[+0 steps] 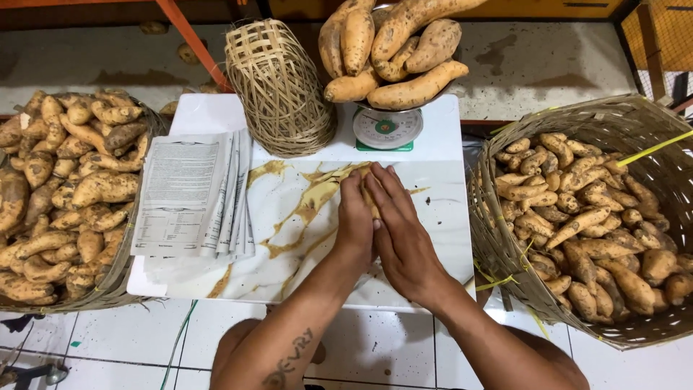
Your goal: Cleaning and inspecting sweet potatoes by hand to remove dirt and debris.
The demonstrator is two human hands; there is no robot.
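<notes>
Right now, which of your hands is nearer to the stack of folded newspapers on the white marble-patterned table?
Left. The left hand lies mid-table, on the side facing the stack of folded newspapers, with bare tabletop between. The right hand presses against it on the far side, toward the right-hand basket.

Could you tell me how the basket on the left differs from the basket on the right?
The left basket is heaped nearly to its rim with sweet potatoes, while the right basket is only partly filled, its inner wall showing. The right basket tilts toward the table and has yellow straps on it; I see none on the left basket. Both are woven and hold brownish sweet potatoes beside the marbled table.
</notes>
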